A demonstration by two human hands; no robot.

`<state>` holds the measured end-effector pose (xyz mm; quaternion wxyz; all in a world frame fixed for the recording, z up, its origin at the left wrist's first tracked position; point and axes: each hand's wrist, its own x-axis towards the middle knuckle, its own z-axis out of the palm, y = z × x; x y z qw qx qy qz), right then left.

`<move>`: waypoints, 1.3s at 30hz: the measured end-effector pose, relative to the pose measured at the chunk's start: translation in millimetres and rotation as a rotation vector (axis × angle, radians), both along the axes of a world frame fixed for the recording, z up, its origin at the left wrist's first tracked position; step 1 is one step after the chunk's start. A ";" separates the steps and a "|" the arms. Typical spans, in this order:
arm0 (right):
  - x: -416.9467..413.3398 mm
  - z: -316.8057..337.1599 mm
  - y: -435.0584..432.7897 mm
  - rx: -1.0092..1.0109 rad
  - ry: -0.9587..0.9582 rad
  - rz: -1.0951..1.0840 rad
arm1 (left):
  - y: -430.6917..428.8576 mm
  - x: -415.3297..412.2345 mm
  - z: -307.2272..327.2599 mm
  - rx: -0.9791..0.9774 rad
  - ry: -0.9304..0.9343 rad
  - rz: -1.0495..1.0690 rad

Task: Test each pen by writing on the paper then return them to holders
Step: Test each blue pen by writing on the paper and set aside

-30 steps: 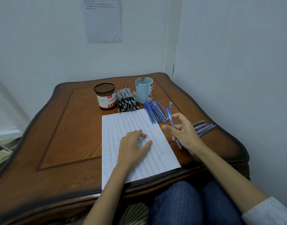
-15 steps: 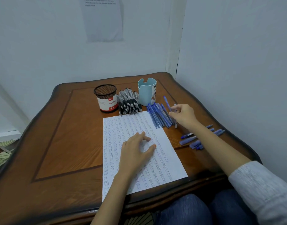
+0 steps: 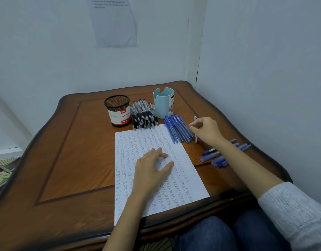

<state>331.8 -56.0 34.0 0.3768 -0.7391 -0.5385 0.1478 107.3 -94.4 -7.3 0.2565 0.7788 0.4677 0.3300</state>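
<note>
Noted right hand (image 3: 206, 130), fingers curled, grip unconfirmed, at right edge of blue pen row (image 3: 176, 129) lying front-to-back just before blue holder (image 3: 163, 104); left hand (image 3: 152, 167) spread flat on paper (image 3: 136, 142), farther off.

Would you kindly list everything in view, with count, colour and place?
table: one, brown, room corner
paper: one, white, written over, table middle
mesh holder: one, black, table back
blue holder: one, pale blue, right of mesh holder
black pens: pile, uncounted, between holders
blue pens: row, uncounted, before blue holder
capped pens: several, blue, table's right side
clear pen: one, beside blue pens
wall sheet: one, white, back wall
left hand: flat on paper
right hand: fingers curled by clear pen, grip unclear
</note>
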 end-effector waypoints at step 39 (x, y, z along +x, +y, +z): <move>-45.5 24.7 -69.2 0.398 0.178 0.156 | -15.2 -1.4 10.6 0.043 0.042 -0.007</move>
